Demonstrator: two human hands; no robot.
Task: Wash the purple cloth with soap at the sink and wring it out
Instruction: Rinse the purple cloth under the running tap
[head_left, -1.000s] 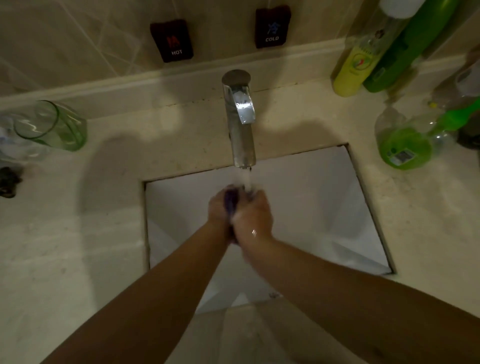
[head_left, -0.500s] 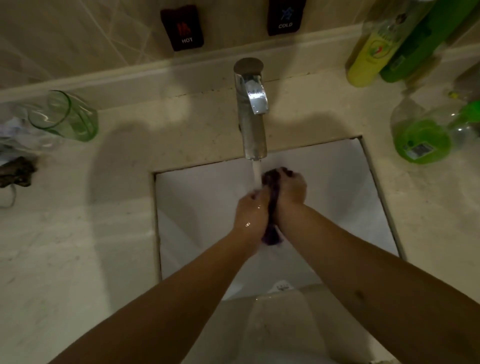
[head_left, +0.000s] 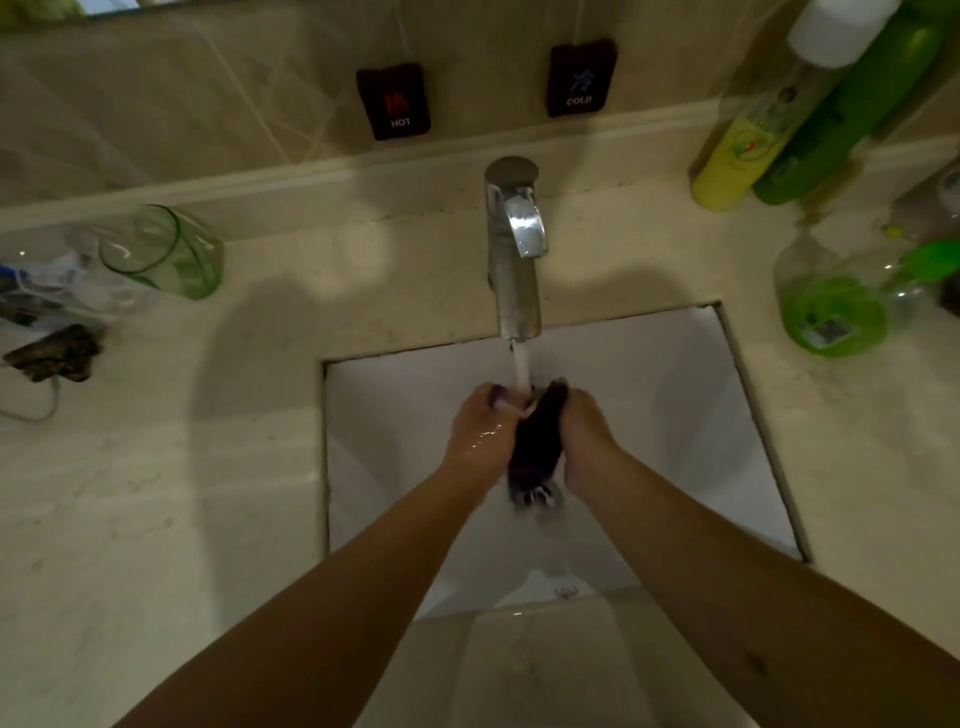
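Note:
The purple cloth (head_left: 536, 448) is bunched into a dark wet wad between both hands over the white square sink (head_left: 675, 395). My left hand (head_left: 480, 434) grips its left side and my right hand (head_left: 584, 434) grips its right side, fingers curled round it. A stream of water runs from the chrome tap (head_left: 514, 260) onto the top of the cloth and my left fingers. The cloth's lower end hangs below my hands and drips. Most of the cloth is hidden inside my hands.
A green glass (head_left: 166, 252) lies tipped on the counter at left, next to clear plastic wrapping and a dark object (head_left: 54, 353). Green and yellow bottles (head_left: 748, 140) and a round bottle of green liquid (head_left: 831, 306) stand at right. HOT (head_left: 397, 101) and COLD (head_left: 582, 78) tags hang on the wall.
My hands have drawn slightly apart, with more of the cloth showing between them. A second ago they were pressed together around it under the tap.

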